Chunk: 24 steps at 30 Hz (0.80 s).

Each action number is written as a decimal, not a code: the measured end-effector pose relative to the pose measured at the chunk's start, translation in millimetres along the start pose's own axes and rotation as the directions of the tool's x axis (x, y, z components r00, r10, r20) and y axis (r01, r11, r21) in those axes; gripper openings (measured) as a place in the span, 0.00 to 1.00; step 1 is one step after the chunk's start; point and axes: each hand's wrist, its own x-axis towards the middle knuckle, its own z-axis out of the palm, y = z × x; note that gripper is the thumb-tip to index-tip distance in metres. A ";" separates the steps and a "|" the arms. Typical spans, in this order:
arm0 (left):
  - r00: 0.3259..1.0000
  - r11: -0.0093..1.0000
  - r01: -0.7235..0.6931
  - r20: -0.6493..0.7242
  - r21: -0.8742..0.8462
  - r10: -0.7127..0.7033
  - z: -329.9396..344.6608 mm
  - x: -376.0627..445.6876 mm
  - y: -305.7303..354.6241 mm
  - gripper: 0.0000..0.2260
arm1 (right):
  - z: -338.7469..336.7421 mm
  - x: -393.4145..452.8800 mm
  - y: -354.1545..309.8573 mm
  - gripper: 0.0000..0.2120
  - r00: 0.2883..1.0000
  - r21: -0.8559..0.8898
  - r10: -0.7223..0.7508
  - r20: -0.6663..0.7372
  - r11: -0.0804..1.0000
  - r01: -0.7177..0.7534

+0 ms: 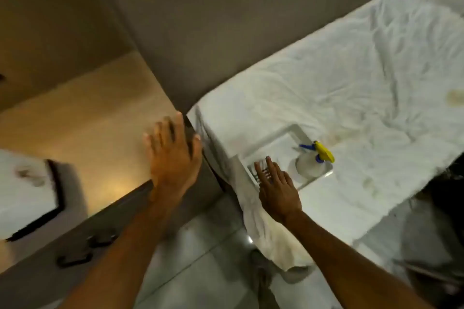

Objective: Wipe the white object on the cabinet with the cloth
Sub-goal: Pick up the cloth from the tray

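My left hand [173, 158] hovers flat and open over the right end of the beige cabinet top [100, 127], holding nothing. A white object with a dark edge [25, 190] lies at the cabinet's left end, blurred. My right hand [276, 188] reaches with spread fingers over the near corner of a shallow white tray [283, 138] on the bed. Under its fingertips shows a small striped patch [259, 174], possibly the cloth; I cannot tell whether the fingers touch it. A spray bottle [310, 164] with a yellow and blue head stands in the tray.
The bed [351, 82] with a crumpled, stained white sheet fills the right side; a sheet corner [273, 241] hangs off its near edge. A grey wall panel [226, 19] rises behind. Dark handles [75, 256] sit on the cabinet front. Tiled floor [200, 258] lies below.
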 end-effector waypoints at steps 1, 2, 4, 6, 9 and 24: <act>1.000 1.000 -0.009 0.001 0.011 0.009 13.6 18.3 -1.7 0.33 | 18.2 16.5 13.2 0.36 0.999 -0.008 0.007 0.038 1.000 -0.007; 1.000 1.000 -0.004 -0.009 0.021 0.004 27.3 32.8 -5.0 0.33 | 35.3 30.1 26.3 0.35 0.998 0.018 0.046 0.054 0.999 -0.047; 0.998 0.998 0.001 -0.064 0.067 0.004 43.1 53.2 -14.1 0.33 | 64.2 54.7 47.9 0.35 0.993 0.015 0.085 0.079 0.996 -0.087; 0.994 0.996 -0.010 -0.111 0.091 0.020 58.0 57.7 -16.3 0.32 | 95.4 72.6 63.1 0.32 0.986 0.013 0.085 0.145 0.996 -0.088; 0.990 0.996 -0.007 -0.139 0.089 0.020 59.8 56.7 -16.0 0.33 | 118.6 79.1 71.6 0.31 0.978 0.005 0.073 0.193 0.997 -0.076; 0.999 0.997 0.035 -0.039 0.076 -0.032 48.4 52.7 -5.9 0.34 | 103.6 86.2 53.7 0.23 0.968 -0.175 0.122 0.218 0.981 -0.084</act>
